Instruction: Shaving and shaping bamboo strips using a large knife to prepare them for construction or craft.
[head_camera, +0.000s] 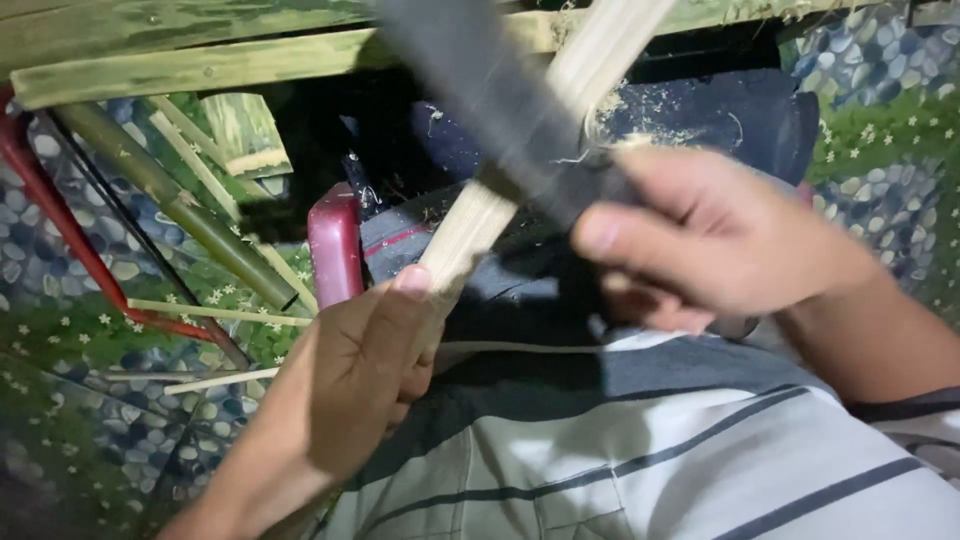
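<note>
Blade on a bamboo strip
Left hand (345, 385) grips the bamboo strip (480, 225); right hand (715, 240) holds the dark blade (480, 90) toward 11 o'clock — better keep it shallow.

The left hand (355, 375) is being curled closed, thumb raised, below the right hand (700, 240), which is being clenched, forearm angled down-right.
</note>
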